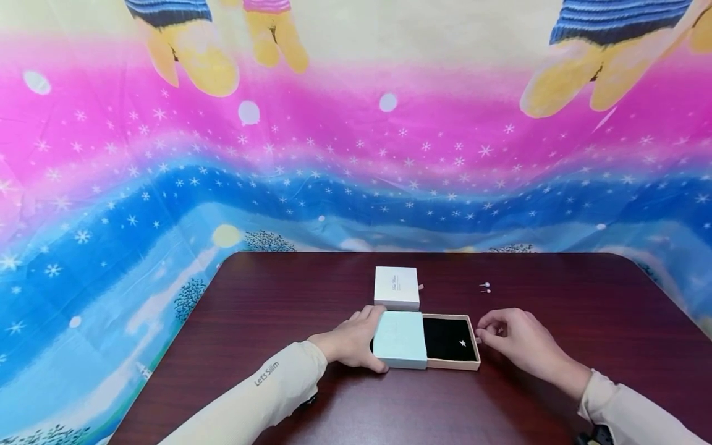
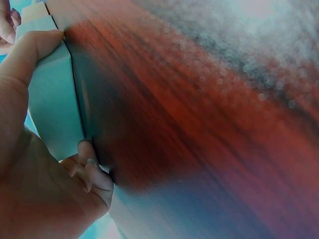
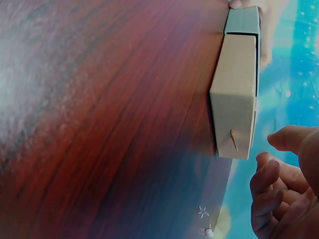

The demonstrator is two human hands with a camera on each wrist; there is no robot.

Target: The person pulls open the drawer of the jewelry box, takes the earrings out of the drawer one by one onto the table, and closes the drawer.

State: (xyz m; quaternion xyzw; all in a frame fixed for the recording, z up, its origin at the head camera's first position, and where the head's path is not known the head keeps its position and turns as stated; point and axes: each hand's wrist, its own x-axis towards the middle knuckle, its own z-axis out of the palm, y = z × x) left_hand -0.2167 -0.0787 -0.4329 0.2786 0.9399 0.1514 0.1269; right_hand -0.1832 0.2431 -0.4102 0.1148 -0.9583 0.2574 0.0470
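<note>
A pale blue sliding box sleeve [image 1: 399, 337] lies on the table with its drawer [image 1: 452, 366] pulled out to the right. Inside the drawer is a black pad [image 1: 445, 337] bearing a small silver star-shaped piece [image 1: 463, 343]. My left hand [image 1: 356, 337] grips the sleeve's left end, thumb along the near side and fingers at the far side. Close to the drawer's right end is my right hand [image 1: 520, 340], its fingers loosely bent. From the right wrist, a small ribbon tab [image 3: 234, 140] shows on the drawer's end, with thumb and forefinger apart and nothing between them.
Behind the sleeve stands a white box [image 1: 396, 284] with printed lettering and a pink tab. Small earrings [image 1: 486, 287] with a white bead lie farther back on the right of the dark red wooden table [image 1: 289, 278]. A printed cloth [image 1: 356, 154] hangs behind it.
</note>
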